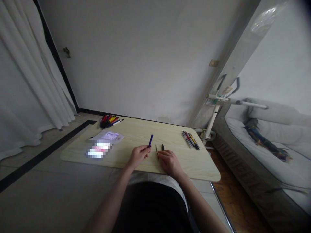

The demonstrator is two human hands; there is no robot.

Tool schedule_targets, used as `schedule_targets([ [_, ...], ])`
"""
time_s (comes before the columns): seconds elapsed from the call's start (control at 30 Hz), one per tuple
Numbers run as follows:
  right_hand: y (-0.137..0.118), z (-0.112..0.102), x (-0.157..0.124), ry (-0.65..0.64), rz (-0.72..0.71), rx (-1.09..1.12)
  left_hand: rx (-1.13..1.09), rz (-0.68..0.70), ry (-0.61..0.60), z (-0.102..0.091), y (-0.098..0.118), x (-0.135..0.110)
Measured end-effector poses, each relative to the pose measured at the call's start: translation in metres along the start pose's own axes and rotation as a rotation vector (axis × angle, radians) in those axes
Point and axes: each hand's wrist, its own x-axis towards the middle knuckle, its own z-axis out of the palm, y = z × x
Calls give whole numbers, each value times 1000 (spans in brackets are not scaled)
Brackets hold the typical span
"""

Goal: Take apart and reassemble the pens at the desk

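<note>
My left hand (139, 157) is closed around the lower end of a blue pen (151, 140), which points up and slightly right above the table. Close by on the right, my right hand (170, 161) is low over the tabletop with its fingers bent together. A thin dark stick (156, 150), like a pen refill, shows at its fingertips and seems pinched there. Just beyond those fingers a short black piece (162, 147), like a pen cap or pen end, sticks out; its near end is hidden by the hand.
The pale wooden table (136, 131) bears a pile of coloured pens (110, 120) at far left and a group of pens (190, 139) at right. A clear plastic packet (110, 136) lies beside a lit, blurred-out screen (98, 149). An exercise machine (213, 119) and a sofa (243, 142) stand rightward.
</note>
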Motion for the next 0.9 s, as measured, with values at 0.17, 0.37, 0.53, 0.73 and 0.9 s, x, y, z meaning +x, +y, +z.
schedule_targets([
  [0.17,-2,-2,1,-26,-32,15,-5,-25,-10,0,0,0],
  [0.37,-6,-4,2,-63,-43,24,-9,-9,2,1,0,-1],
  [0.53,-6,-5,2,-70,-63,40,-7,15,-1,0,-1,-1],
  [0.73,-4,-4,0,-89,-92,39,-12,-2,-22,-1,-1,0],
  [0.9,-5,-4,1,-89,-116,37,-3,2,-8,0,0,0],
])
